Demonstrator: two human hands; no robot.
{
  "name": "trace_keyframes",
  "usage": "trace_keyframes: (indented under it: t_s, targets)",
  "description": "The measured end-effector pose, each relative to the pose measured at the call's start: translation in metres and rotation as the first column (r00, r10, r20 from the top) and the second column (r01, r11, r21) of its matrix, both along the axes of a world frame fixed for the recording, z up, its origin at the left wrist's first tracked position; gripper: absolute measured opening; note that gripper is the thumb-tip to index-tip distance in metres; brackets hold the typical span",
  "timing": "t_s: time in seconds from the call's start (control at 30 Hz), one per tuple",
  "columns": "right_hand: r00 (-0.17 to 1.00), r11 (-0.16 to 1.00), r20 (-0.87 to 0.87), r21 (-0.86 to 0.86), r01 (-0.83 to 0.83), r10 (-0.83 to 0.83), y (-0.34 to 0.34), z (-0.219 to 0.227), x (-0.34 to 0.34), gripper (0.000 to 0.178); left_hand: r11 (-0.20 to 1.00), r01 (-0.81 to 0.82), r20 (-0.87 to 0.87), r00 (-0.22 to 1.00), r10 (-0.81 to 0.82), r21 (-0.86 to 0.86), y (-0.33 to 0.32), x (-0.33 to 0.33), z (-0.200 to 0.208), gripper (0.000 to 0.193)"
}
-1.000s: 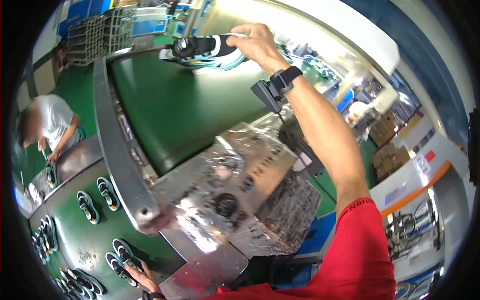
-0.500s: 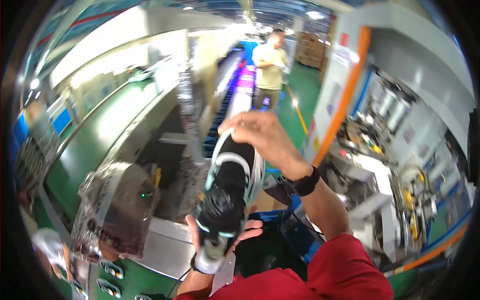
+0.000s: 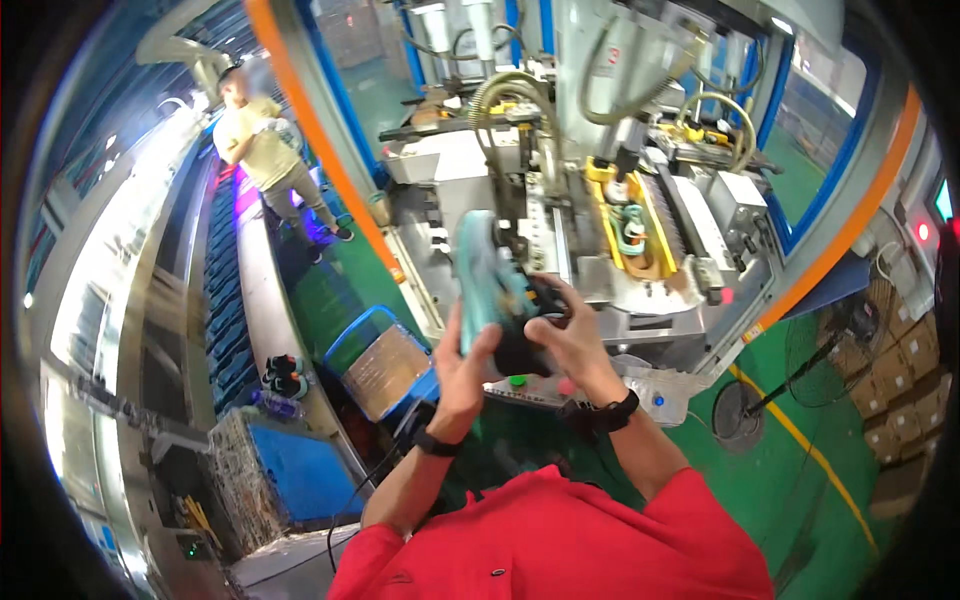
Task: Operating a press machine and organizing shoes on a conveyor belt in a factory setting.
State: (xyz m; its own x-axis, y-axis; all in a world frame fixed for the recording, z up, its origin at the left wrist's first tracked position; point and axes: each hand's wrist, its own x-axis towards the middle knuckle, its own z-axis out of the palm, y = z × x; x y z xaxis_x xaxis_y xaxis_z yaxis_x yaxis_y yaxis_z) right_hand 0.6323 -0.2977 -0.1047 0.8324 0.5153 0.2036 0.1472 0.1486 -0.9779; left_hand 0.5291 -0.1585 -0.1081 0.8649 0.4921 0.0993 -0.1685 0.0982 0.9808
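Observation:
A sports shoe (image 3: 478,275), pale teal along one side and dark on the other, is between my two hands in front of a machine. My left hand (image 3: 462,372) grips its near left part, the thumb pressed against it. On the right side my right hand (image 3: 578,345) has its fingers and thumb around the dark part. Beyond it, inside the machine (image 3: 462,160), another teal and black shoe (image 3: 631,232) lies in a yellow-sided holder (image 3: 655,268).
An orange-edged post (image 3: 330,145) and another orange edge (image 3: 815,265) frame the machine. To the left run a conveyor (image 3: 262,310) bearing dark shoes (image 3: 284,375), a blue-framed cart (image 3: 385,375) and a person (image 3: 262,150). A fan (image 3: 738,412) and stacked cartons (image 3: 905,370) stand right.
My view has swung right, from the conveyor to the machine. My right hand has left the shoe's opening end and now grips its side; the shoe has been turned over or tilted.

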Motion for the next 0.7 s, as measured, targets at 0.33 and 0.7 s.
trace_keyframes:
  t_s: [0.33,0.7]
  targets:
    - [0.736,0.747,-0.135,-0.063,0.662,-0.664,-0.168,-0.052,0.107,0.049,0.914,0.273,-0.382,0.912,-0.147,0.300,-0.047,0.292,-0.084,0.074]
    - [0.436,0.392,0.087,-0.308,0.867,-0.896,-0.220,-0.020,0.122,0.050,0.747,0.243,-0.565,0.799,0.209,0.619,-0.017,0.451,-0.168,0.045]
